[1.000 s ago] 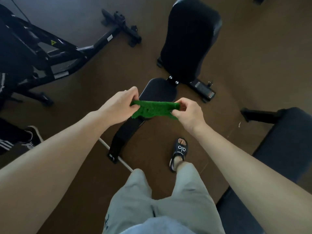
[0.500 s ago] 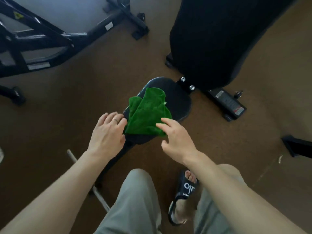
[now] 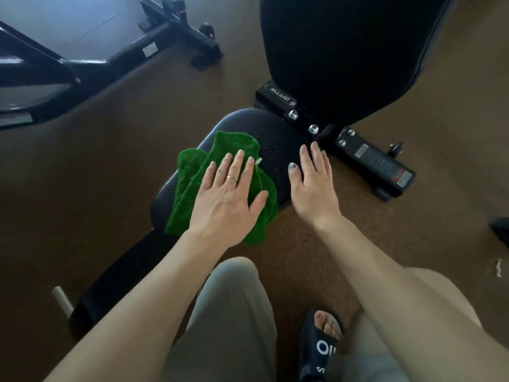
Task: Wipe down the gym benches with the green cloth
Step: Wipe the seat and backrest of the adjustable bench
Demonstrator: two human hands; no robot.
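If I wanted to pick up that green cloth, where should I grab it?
Probably the bunched fold at the far end of the green cloth, coming from above. The cloth lies crumpled on the bench seat, and the left hand presses flat on its middle, so that part is covered. The far fold stands up a little and is bare, so fingers could pinch it. The right hand is beside it, off the cloth.

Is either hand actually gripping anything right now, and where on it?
Nothing is gripped. The left hand lies flat, fingers spread, on the middle of the cloth on the seat. The right hand is open, empty, at the seat's edge.
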